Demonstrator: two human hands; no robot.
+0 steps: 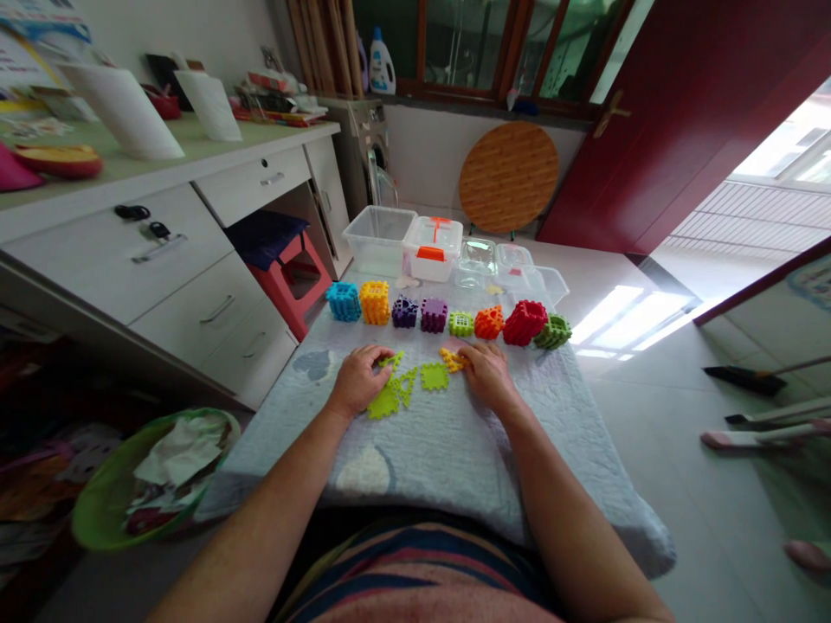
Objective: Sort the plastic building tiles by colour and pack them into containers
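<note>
Shirt [415, 580]: nearest.
Left fingers [371, 354]: at lime tiles [384, 402], grip unclear.
Right fingers [472, 356]: pinching yellow piece [453, 360].
Square tile [434, 376]: unjoined.
Blocks [434, 316]: eight built, beyond tile.

Right fingers [468, 353] partly hide yellow piece [451, 360]; pink object [16, 170] cut by left edge; poster [24, 67] unreadable.

The cloth-covered tabletop [441, 446] carries clear containers [425, 266] at twelve o'clock, coloured blocks [434, 317] in front, flat lime pieces [434, 377] centrally.
</note>
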